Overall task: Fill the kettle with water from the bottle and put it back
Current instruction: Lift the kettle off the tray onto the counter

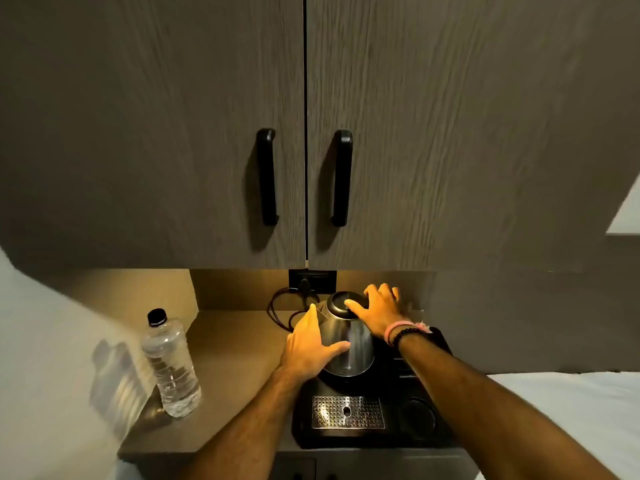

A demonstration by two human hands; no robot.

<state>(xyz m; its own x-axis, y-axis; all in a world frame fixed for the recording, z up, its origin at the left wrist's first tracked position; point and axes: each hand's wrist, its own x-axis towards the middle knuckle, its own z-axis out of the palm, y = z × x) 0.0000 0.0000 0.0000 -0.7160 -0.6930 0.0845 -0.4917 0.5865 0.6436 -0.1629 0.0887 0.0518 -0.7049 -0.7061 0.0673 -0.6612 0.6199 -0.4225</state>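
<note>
Capped clear plastic water bottle (170,367) upright near bench (228,344) left edge, left hand (308,344) fingers spread flat on rounded stainless steel kettle (348,337) sitting on black tray (374,424) toward back-right, right hand (379,310) fingers spread over its black lid.

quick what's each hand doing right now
Left hand: open, palm against the side of the kettle.
Right hand: fingers spread over the kettle's lid; a firm grip cannot be told.

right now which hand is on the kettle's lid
The right hand, the one with wristbands, rests on the kettle lid; the left hand presses the kettle's side instead.
</note>
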